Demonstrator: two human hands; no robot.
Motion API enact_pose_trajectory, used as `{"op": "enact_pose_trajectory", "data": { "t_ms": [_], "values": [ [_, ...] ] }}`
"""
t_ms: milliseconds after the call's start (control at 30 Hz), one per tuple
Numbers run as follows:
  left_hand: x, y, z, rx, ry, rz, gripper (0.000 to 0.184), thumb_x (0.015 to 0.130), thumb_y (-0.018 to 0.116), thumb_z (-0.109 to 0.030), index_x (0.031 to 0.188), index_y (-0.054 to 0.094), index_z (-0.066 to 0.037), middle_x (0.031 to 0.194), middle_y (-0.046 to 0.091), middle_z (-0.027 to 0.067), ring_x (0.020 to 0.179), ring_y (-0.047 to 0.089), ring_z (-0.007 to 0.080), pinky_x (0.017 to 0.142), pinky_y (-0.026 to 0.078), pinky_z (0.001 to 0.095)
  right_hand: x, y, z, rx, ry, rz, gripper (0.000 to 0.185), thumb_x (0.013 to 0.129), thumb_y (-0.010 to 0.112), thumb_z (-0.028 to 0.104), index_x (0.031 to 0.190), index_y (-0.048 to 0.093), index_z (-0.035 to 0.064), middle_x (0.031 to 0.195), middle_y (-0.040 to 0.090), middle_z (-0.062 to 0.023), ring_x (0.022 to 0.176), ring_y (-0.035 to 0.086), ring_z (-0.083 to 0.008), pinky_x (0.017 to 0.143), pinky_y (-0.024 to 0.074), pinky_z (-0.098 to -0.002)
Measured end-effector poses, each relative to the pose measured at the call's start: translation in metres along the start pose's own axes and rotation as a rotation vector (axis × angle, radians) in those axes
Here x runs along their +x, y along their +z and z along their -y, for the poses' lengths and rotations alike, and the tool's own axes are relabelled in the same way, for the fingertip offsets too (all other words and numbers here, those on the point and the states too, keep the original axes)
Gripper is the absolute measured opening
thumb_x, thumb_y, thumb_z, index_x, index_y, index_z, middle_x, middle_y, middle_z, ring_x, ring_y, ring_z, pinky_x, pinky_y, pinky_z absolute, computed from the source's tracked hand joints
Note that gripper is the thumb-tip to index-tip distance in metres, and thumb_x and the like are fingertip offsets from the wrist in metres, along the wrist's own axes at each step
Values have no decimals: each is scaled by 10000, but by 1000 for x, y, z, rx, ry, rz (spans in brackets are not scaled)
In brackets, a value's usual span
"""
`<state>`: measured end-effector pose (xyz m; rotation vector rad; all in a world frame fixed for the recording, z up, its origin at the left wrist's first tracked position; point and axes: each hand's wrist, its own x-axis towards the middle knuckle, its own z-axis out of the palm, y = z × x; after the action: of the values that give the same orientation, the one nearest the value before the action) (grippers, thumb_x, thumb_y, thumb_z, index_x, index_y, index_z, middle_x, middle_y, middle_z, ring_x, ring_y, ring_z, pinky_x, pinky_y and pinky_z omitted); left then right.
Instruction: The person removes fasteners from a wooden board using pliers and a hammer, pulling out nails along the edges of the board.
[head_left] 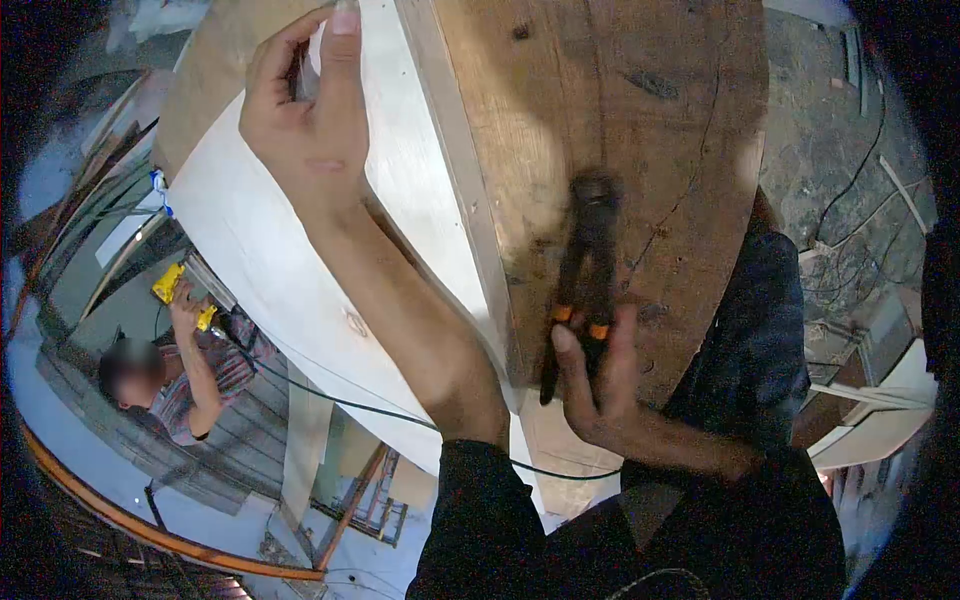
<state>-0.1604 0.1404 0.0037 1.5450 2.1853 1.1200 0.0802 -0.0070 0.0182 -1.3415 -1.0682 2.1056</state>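
A dark pincer-like tool (590,240) with orange bands on its handles lies over the brown wooden board (660,120), slightly blurred. My right hand (605,375) is closed around its handles, with the tool's head pointing away from me. Higher up on the left, my left hand (315,85) is over a white panel (230,210), its thumb extended and its fingers curled. Whatever those fingers hold, if anything, cannot be made out. A narrow wooden strip (455,150) runs between the white panel and the brown board.
At the left, another person (205,385) in a striped shirt holds a yellow tool (170,284). A dark cable (340,402) crosses below the white panel. Cords and scraps lie on the floor (830,150) at the right. A long orange beam (150,535) curves along the lower left.
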Motion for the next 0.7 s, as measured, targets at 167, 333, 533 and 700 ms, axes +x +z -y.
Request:
{"op": "enact_pose_trajectory", "data": {
  "t_ms": [167,333,533,700],
  "values": [
    [5,0,4,32,-4,5,224,858,630,-172,936,640,38,849,639,59,785,556,106,739,443,226,12,6,11,-280,110,286,348,932,443,137,1185,293,-48,862,520,-171,701,543,-229,616,447,-375],
    [25,-41,41,-5,8,20,232,858,631,-183,939,641,34,854,637,58,791,555,107,743,441,224,22,51,11,-275,-15,93,368,903,483,152,1158,333,-67,879,501,-240,742,513,-332,646,411,-428],
    [51,-84,81,10,-48,-16,245,855,638,-200,942,641,29,853,635,54,796,554,106,745,438,220,50,111,21,-194,23,122,349,885,510,181,1119,412,-59,887,514,-274,829,509,-424,746,393,-479],
    [63,-102,95,-19,-48,-23,248,853,639,-207,940,645,25,860,637,52,799,555,108,748,438,220,61,139,21,-170,-166,-23,386,909,480,146,1183,324,-76,991,489,-267,886,508,-334,799,403,-406]
  ]
}}
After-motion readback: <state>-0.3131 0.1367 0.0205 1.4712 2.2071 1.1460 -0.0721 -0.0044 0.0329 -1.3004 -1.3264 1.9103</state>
